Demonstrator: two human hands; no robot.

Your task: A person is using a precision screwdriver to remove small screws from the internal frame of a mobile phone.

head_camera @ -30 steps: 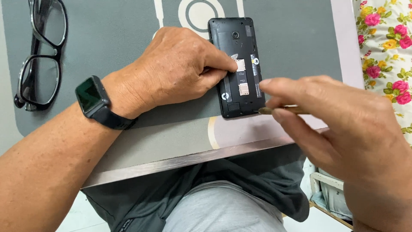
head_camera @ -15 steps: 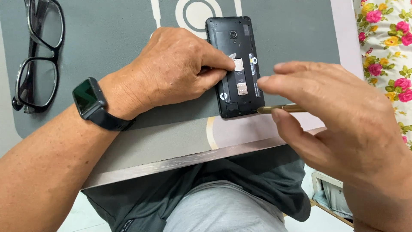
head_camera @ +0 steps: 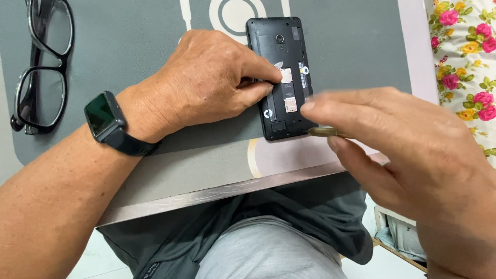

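A black phone point(head_camera: 279, 49) lies face down on the grey mat point(head_camera: 129, 46) with its back cover off, card slots showing. My left hand point(head_camera: 217, 82) rests on the mat with thumb and forefinger pinched at the phone's left edge, holding it. A dark smartwatch point(head_camera: 103, 116) is on that wrist. My right hand point(head_camera: 413, 155) hovers low at the phone's lower right, fingers closed around a thin brass-coloured tool point(head_camera: 325, 132) whose tip points left near the phone's bottom corner.
Black-framed glasses point(head_camera: 44, 67) lie folded at the mat's far left. The table's metal front edge point(head_camera: 217, 194) runs across below the hands, my lap beneath it. A floral cloth point(head_camera: 465, 57) lies at the right.
The right hand has shifted slightly left and up with the tool, closer over the phone's lower part. The left hand keeps its pinch on the phone.
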